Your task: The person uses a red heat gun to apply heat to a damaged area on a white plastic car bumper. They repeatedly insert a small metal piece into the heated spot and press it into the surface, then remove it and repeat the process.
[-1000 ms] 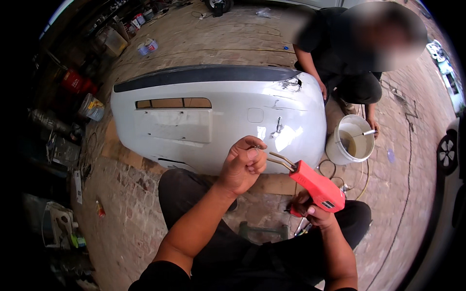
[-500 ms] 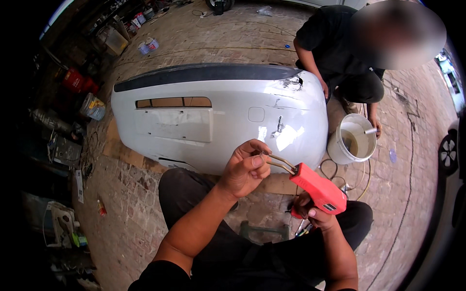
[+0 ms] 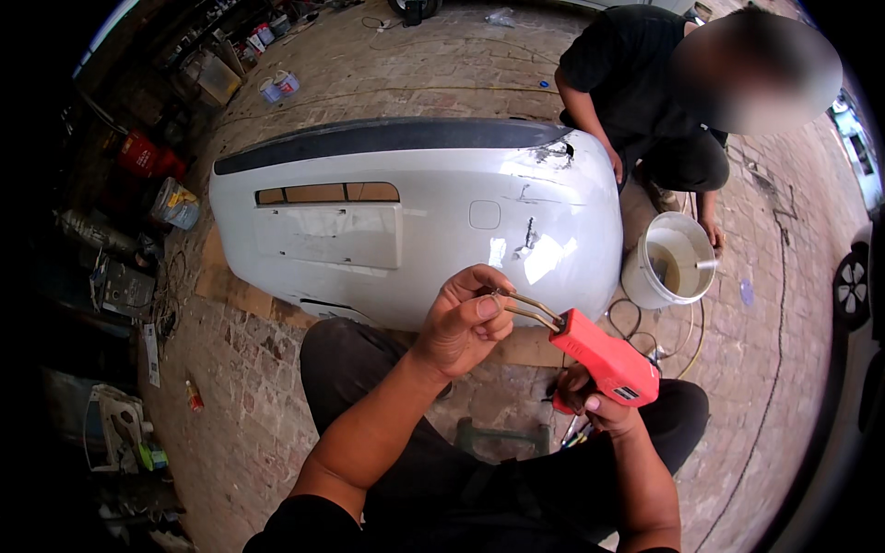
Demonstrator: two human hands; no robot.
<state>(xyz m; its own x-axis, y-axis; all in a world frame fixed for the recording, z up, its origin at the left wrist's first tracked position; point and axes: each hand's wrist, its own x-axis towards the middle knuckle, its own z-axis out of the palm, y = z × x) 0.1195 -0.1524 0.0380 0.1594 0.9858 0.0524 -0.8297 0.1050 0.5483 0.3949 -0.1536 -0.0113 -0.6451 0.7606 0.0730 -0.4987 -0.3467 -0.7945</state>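
Note:
My right hand [image 3: 601, 404] is wrapped round the handle of a red hot stapler [image 3: 601, 358], a plastic-welding gun. Two bent brass prongs [image 3: 533, 310] stick out of its front toward the upper left. At the prong tips, the thumb and fingers of my left hand [image 3: 464, 323] are pinched together; whatever small piece they hold is too small to make out. Just beyond both hands lies a white car bumper [image 3: 442, 221] with a dark upper strip. A black crack [image 3: 530, 235] marks its right part, and the upper right corner is scraped and broken [image 3: 559, 152].
A co-worker in dark clothes [image 3: 627, 74] crouches at the bumper's right end, one hand by a white bucket [image 3: 641, 281] of murky water. Cardboard [image 3: 525, 350] lies beneath the bumper. Cables [image 3: 682, 355] run near the bucket. A green stool [image 3: 502, 442] stands between my legs.
Both my hands and the hot stapler stay almost still. The co-worker's head has shifted slightly down, and the view has moved a little.

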